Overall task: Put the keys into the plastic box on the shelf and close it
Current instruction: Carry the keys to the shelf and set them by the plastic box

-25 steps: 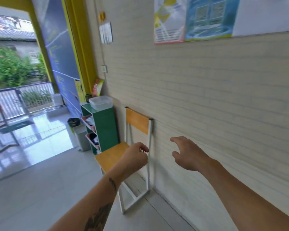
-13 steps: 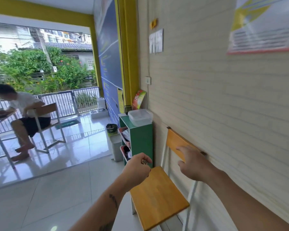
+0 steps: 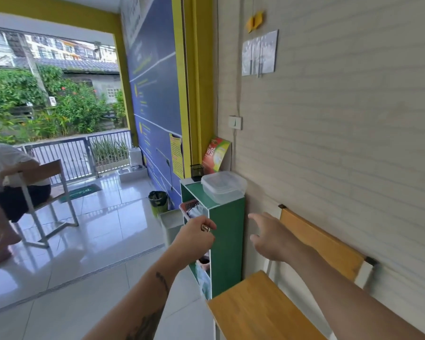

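Left hand (image 3: 194, 235) is clenched around the keys (image 3: 205, 228), only a metal glint peeking out. Right hand (image 3: 268, 238) reaches forward, fingers (image 3: 254, 217) loose and empty. The lidded plastic box (image 3: 223, 186) sits atop the green shelf (image 3: 227, 241), whose lower compartments are mostly hidden.

Bare left forearm (image 3: 142, 298) with dark tattoos, bare right forearm (image 3: 349, 298), no sleeves

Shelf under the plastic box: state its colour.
The shelf is green with white edging, clearest in the head view, below the clear plastic box.
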The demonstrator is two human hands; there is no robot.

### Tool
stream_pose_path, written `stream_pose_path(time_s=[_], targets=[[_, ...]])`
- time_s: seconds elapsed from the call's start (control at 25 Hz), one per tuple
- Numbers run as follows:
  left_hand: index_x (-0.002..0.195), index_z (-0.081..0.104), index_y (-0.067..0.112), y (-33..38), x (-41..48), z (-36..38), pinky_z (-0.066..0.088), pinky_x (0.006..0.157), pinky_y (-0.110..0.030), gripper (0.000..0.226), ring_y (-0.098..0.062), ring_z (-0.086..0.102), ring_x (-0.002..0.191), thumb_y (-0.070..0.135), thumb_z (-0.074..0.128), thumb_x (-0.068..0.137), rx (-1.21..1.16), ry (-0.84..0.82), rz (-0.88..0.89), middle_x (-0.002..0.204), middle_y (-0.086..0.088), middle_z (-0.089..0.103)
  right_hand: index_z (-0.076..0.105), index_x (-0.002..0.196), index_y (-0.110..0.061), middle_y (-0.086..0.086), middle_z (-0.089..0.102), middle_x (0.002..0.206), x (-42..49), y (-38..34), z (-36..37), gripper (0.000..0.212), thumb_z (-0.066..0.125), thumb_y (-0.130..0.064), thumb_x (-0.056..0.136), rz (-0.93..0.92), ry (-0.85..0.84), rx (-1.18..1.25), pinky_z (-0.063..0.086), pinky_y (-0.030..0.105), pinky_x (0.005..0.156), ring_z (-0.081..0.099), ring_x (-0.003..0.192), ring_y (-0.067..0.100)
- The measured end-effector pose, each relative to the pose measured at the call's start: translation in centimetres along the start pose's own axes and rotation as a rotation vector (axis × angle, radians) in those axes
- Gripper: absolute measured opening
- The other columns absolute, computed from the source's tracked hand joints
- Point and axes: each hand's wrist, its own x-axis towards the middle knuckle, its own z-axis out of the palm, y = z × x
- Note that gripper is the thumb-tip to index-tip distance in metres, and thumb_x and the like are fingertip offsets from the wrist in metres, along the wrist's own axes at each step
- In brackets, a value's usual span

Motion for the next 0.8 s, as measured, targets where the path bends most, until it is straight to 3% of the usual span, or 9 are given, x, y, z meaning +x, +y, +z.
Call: stream_pose_path(time_s=[0.16,0.32,0.48,0.68,0.8], targets=[[0.093,0.064,0.021,-1.7,6.6,-4.4,0.043,0.051,-0.025,0.026,-0.021,0.053,0.059,0.003,0.05,0.08,0.059,-0.012,0.051,0.075,-0.011,0.064,0.025,0.152,-0.018,0.003,0.028,0.158,8.1,-3.0,2.9,0.065,0.045,-0.019,0.091,-0.003,-0.017,0.015,0.03,0.041,0.114,0.029,0.142,0.024],[0.09,0.065,0.024,-3.3,15.8,-7.4,0.046,0.055,-0.029,0.029,-0.022,0.058,0.061,0.005,0.046,0.079,0.111,0.004,0.075,0.086,-0.02,0.07,0.028,0.151,-0.019,0.002,0.029,0.158,18.0,-3.9,4.9,0.065,0.047,-0.021,0.09,-0.03,0.009,0.004,0.03,0.041,0.115,0.028,0.143,0.023],[0.092,0.065,0.023,-3.9,25.3,-9.1,0.053,0.058,-0.033,0.025,-0.028,0.067,0.071,0.008,0.048,0.081,0.176,-0.005,0.081,0.091,-0.013,0.07,0.028,0.151,-0.018,0.004,0.03,0.157,28.0,-3.8,5.7,0.063,0.047,-0.022,0.091,-0.018,-0.003,-0.008,0.031,0.042,0.113,0.03,0.141,0.025],[0.09,0.064,0.025,-3.7,36.0,-10.0,0.044,0.051,-0.025,0.025,-0.017,0.054,0.059,0.008,0.048,0.081,0.229,-0.024,0.095,0.088,-0.007,0.067,0.027,0.152,-0.019,0.004,0.031,0.157,37.9,-3.0,5.3,0.067,0.048,-0.024,0.089,0.029,-0.038,-0.071,0.033,0.042,0.112,0.032,0.141,0.026],[0.092,0.063,0.025,-4.2,42.4,-9.4,0.044,0.05,-0.028,0.028,-0.021,0.053,0.059,0.006,0.045,0.081,0.242,-0.092,0.121,0.089,-0.008,0.065,0.026,0.153,-0.019,0.002,0.027,0.159,42.2,-1.9,5.6,0.067,0.048,-0.024,0.089,0.077,-0.022,-0.105,0.032,0.041,0.113,0.028,0.142,0.024]])
